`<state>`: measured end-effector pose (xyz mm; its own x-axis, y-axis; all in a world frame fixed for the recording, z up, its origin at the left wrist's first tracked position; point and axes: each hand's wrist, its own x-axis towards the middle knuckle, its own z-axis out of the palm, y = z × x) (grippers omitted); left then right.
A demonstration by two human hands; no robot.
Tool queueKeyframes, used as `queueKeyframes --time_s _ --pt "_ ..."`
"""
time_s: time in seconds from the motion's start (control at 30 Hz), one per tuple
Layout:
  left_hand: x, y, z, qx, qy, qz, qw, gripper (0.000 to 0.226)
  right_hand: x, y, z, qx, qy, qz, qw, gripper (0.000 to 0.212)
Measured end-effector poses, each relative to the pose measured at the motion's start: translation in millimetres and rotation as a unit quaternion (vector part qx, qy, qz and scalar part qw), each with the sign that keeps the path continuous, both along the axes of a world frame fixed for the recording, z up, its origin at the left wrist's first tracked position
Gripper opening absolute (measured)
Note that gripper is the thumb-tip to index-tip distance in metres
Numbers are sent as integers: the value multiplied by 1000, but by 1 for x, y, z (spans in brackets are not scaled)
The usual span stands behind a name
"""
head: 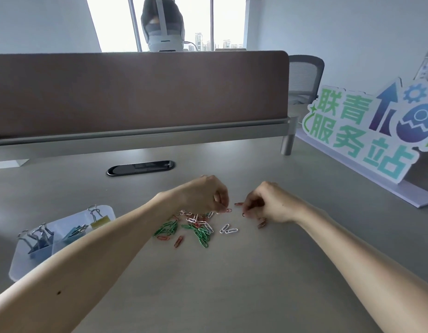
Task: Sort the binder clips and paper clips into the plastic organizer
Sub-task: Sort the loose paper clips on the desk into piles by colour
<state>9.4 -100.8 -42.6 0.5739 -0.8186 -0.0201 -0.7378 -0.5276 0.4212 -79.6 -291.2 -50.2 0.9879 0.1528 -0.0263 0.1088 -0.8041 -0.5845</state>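
On the smooth grey tabletop (pixel 232 284) a loose pile of paper clips (pixel 196 225) lies in the middle: thin bent-wire loops coated green, red and white, tangled so that single ones are hard to count. The left hand (pixel 203 195) hangs over the far edge of the pile, fingers curled, thumb and forefinger pinching a red paper clip (pixel 228 210). The right hand (pixel 270 203), just right of it, is curled too, its fingertips closed on something small and red that is mostly hidden; more red clips (pixel 261 223) lie under its palm. At near left stands the translucent plastic organizer (pixel 23 265), round-cornered and divided, partly covered by the left forearm. Its compartments hold binder clips (pixel 38 239) with silver wire handles: dark blue, teal, and one yellow binder clip (pixel 100 221).
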Motion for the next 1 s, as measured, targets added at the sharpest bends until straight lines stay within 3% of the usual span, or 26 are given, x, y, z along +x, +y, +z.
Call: queueKeyframes --time_s 0.23,0.33,0.47,0.67,0.9,1.0 --pt "1 -33 3 -43 29 -26 998 9 11 -25 6 -113 -35 -15 993 14" --pt "13 -9 9 -24 5 -1 1000 6 13 -21 6 -109 -56 -9 992 5" --pt "28 36 10 65 -1 47 997 2 21 15 3 -36 -65 37 997 7" --pt "26 76 -2 92 -17 115 989 9 55 65 -6 -47 -95 74 992 9" --pt "26 79 -13 89 -22 117 989 28 79 80 -10 -122 -45 121 984 8" --pt "28 80 -13 97 -24 114 989 20 79 72 -6 -119 -54 124 984 8"
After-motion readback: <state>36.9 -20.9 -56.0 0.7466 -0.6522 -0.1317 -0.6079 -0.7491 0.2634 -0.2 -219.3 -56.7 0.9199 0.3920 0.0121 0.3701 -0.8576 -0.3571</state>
